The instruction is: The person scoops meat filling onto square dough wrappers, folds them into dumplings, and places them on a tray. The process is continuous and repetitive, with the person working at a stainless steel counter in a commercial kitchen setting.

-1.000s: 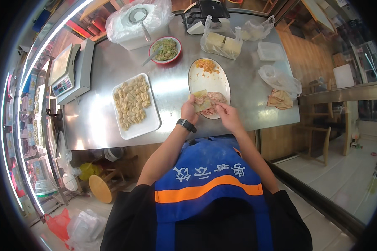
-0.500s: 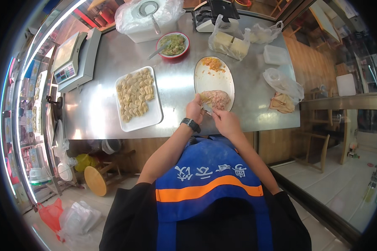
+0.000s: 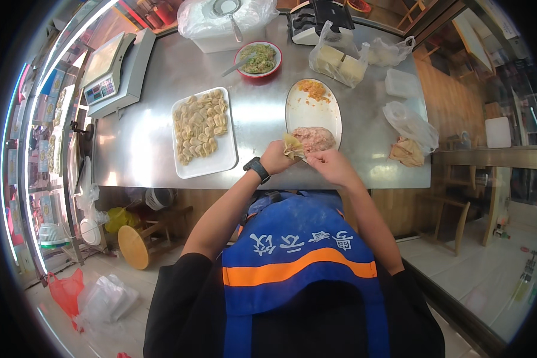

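My left hand [image 3: 277, 157] is closed around the edge of a pale yellow wonton wrapper [image 3: 292, 146], which stands up gathered between the fingers. My right hand [image 3: 333, 166] is closed beside it, fingertips pinched near the wrapper; what they grip is mostly hidden. Just beyond both hands, a mound of pink minced meat [image 3: 316, 138] lies on the near end of an oval white plate [image 3: 312, 114]. Chopped orange food [image 3: 314, 90] is at its far end. To the left, folded wontons [image 3: 200, 126] fill much of a white tray [image 3: 222, 164].
A red-rimmed bowl [image 3: 275, 70] of green filling with a spoon stands farther back. Bagged wrapper stacks [image 3: 342, 64] lie at back right, near a clear plastic box [image 3: 401, 83]. A brown cloth [image 3: 406, 153] sits at the right edge. A scale [image 3: 103, 85] stands far left.
The wrapper now shows upright in my left hand, which has moved slightly left. The light flat tool seen by my right fingers is now mostly hidden. The whole view has shifted slightly.
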The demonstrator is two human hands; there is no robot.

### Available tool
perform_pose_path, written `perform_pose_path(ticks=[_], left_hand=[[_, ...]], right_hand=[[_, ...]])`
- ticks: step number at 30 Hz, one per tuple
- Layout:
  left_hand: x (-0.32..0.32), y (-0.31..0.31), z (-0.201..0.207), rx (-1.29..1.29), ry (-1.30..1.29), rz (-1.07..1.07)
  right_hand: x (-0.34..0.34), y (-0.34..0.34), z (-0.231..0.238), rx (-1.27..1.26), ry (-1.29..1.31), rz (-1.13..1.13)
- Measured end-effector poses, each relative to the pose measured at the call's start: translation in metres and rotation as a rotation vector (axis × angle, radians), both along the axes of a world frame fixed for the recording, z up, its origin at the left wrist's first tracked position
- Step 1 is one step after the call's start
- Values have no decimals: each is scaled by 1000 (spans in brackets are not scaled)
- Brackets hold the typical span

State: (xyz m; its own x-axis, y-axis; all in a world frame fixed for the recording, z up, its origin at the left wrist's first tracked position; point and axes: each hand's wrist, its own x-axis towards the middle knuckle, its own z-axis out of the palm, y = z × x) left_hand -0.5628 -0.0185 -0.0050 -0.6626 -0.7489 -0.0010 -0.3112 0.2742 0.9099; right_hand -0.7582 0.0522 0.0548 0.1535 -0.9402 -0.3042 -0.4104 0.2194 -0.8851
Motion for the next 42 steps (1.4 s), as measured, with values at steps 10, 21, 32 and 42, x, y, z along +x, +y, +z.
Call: perform_pose_path(ticks=[10,21,32,42], left_hand=[[-1,9,6,-87,-109,14],[76,13,-53,136,-199,127],[135,-27,-61,-216,-575,487],[187,-12,-34,-718,-624,292]], right_hand=[[2,-17,-5,47,131,179],[-44,4,-23,338,24,91],[-26,33,-31,471,-105,72],[-26,48,-23,428,-156,-83]])
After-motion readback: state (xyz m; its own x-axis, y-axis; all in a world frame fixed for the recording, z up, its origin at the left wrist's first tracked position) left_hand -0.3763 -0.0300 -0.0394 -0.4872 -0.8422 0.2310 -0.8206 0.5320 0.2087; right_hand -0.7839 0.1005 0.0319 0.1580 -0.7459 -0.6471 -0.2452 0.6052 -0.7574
